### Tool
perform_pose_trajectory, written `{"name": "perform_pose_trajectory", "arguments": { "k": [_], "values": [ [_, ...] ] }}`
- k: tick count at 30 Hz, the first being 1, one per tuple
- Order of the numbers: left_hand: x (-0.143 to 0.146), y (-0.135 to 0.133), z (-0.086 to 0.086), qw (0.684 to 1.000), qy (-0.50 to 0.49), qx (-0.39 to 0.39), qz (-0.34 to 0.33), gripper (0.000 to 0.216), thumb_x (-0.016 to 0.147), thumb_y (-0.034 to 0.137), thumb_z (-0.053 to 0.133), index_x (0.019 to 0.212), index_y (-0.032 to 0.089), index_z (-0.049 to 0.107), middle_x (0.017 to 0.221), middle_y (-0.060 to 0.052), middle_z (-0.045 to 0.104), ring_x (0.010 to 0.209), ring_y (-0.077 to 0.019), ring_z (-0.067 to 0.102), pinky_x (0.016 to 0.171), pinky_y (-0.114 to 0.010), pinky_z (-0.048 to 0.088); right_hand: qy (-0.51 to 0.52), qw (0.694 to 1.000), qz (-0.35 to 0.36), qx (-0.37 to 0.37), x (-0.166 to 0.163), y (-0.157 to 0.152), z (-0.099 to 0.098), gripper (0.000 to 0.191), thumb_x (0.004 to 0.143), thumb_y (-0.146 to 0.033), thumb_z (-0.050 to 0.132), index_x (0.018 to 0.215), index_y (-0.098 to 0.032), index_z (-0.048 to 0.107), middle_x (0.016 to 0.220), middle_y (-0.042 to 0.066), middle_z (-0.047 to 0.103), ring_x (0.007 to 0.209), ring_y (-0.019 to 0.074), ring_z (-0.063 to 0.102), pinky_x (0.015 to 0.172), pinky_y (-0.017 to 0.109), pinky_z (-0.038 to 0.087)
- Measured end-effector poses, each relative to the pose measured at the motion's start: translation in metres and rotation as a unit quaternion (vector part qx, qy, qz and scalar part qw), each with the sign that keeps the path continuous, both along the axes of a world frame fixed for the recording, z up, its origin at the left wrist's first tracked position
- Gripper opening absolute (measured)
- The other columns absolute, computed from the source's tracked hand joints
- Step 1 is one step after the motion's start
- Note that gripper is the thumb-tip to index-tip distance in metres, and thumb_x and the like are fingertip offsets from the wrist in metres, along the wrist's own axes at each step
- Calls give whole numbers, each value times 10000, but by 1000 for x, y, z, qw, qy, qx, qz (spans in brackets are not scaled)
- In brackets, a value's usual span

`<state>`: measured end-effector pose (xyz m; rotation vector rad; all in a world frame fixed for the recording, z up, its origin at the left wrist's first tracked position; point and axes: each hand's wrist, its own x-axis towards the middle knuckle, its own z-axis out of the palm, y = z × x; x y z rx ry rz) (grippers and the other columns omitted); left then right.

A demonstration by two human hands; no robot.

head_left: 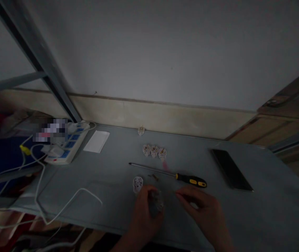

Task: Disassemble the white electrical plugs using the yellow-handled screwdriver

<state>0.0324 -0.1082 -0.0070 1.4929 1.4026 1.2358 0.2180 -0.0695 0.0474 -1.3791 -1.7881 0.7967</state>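
Note:
Near the front of the grey table, my left hand (148, 210) is closed around a small, pale plug part (160, 202), partly covered by the fingers and blurred. To its right, my right hand (199, 206) pinches thumb and index finger together; whatever is at the tips is too small to make out. A white plug cover (138, 184) with holes lies just beyond my left hand. Tiny metal pieces (155, 177) lie past the fingers. Beyond both hands rests a long screwdriver (191, 180) with a black and yellow handle, its tip pointing left.
Three plug parts with metal pins (154, 151) sit in a row, and another plug part (141, 130) is near the wall. A dark phone-like slab (230, 169) lies at right. At left are a white card (97, 141), a power strip (72, 145) and a loose white cable (68, 204).

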Motion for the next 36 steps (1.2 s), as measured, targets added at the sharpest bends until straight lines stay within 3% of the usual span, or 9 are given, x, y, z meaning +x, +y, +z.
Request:
{"name": "perform_pose_trajectory", "arguments": {
  "k": [3,6,9,19,24,28,32,36],
  "values": [
    [1,0,-4,1000,3,11,8,441,660,103,610,1086,196,551,1016,-81,653,917,-255,647,812,-402,548,9,998,-62,-2,5,3,-14,219,846,-403,667,839,-206,764,853,68,765,755,184,740,638,230,613],
    [2,1,-10,999,2,34,17,477,667,130,627,1134,197,552,1062,-97,664,965,-272,659,849,-427,558,-6,998,-63,13,-4,8,-32,267,850,-440,636,791,-211,760,778,62,751,679,187,721,579,247,586],
    [2,1,-11,999,4,45,17,479,669,147,638,1137,198,552,1053,-95,671,951,-267,668,839,-426,569,-28,996,-75,31,-16,11,-44,316,879,-465,578,780,-216,745,776,60,735,707,194,713,670,289,580],
    [1,2,-7,999,11,46,7,451,686,170,656,1126,191,560,1020,-83,675,888,-245,670,793,-398,578,-75,988,-127,50,-20,13,-52,387,957,-465,486,783,-171,668,769,83,684,706,202,680,666,295,521],
    [1,2,-7,999,11,45,3,462,695,156,636,1147,196,548,1047,-89,680,921,-248,672,812,-398,573,-38,998,-34,45,-18,0,-31,266,945,-376,532,970,-173,703,860,71,722,729,161,697,629,233,556],
    [-2,3,-6,998,25,50,-22,446,725,177,655,1158,193,551,1025,-86,686,884,-245,675,783,-392,576,-43,995,76,37,-22,-10,-10,161,908,-267,597,932,-215,747,814,27,677,635,107,639,569,187,523],
    [-3,2,-10,996,42,66,-37,438,733,164,657,1161,190,570,1069,-94,681,951,-262,671,822,-413,570,-78,989,113,47,-26,-8,-4,161,886,-170,609,904,-228,758,878,42,680,808,150,669,694,234,545],
    [-2,0,-14,995,51,67,-46,464,719,137,654,1173,191,580,1094,-101,678,1010,-289,656,873,-462,553,-105,980,155,66,-27,-2,-2,190,850,-88,614,823,-225,742,857,28,688,828,165,655,707,259,527]
  ]
}}
